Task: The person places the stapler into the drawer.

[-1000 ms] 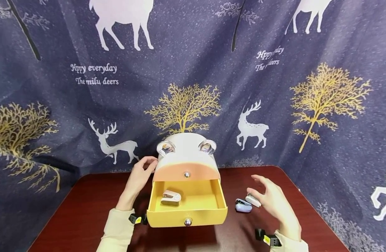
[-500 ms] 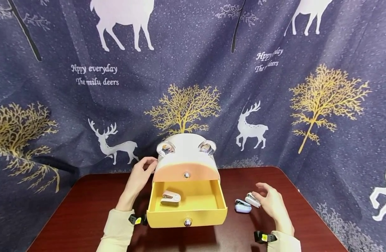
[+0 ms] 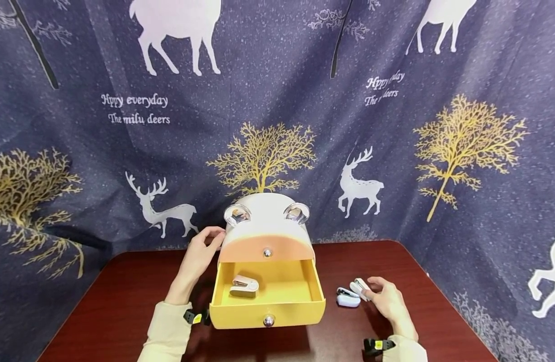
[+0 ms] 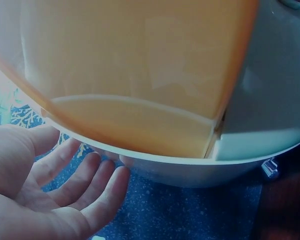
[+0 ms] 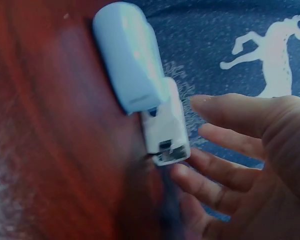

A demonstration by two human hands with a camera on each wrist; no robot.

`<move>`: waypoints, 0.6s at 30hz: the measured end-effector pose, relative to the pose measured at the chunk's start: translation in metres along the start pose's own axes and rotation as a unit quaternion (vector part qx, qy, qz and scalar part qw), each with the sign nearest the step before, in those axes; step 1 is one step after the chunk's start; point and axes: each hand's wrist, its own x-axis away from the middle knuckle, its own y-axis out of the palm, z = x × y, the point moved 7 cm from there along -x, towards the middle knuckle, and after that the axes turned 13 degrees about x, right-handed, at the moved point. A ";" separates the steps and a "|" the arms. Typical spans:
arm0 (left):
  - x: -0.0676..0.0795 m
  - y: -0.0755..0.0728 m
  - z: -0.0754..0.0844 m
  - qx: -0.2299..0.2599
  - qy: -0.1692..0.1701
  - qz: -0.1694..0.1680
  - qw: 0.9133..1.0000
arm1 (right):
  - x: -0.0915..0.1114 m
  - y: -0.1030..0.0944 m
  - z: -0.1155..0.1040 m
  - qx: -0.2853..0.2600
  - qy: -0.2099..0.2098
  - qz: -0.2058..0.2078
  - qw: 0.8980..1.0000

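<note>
A white mini stapler [image 3: 360, 288] lies on the table, its end beside the fingertips of my right hand [image 3: 388, 298]. In the right wrist view the fingers reach around the white stapler [image 5: 165, 127] without closing on it; one fingertip seems to touch its end. A light blue mini stapler [image 3: 348, 297] sits against it on the left. My left hand [image 3: 200, 251] rests at the left side of the white drawer box [image 3: 267, 213], fingers loosely bent. The lower yellow drawer [image 3: 286, 312] is pulled out, with a pinkish-white stapler [image 3: 245, 286] in its left part.
The peach upper drawer [image 3: 248, 248] is closed and has a round silver knob. Two shiny ring-like eyes stick out from the box top. Behind the dark red table [image 3: 132, 296] hangs a blue cloth [image 3: 277, 100] with deer and trees.
My right hand has come down and nearer to the white stapler, which has shifted and turned slightly. The left hand, the drawer and the stapler inside it stay as they were.
</note>
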 end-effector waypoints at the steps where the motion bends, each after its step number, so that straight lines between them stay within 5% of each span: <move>1: -0.001 -0.001 -0.004 0.002 0.000 0.002 1.000 | 0.000 0.003 0.002 0.002 0.001 -0.004 1.000; 7: -0.008 -0.005 -0.028 0.001 -0.004 0.010 1.000 | -0.001 0.010 0.007 0.022 0.009 -0.002 1.000; 18: -0.010 -0.006 -0.028 0.003 0.006 0.009 1.000 | -0.003 0.014 0.012 0.037 0.046 0.003 0.998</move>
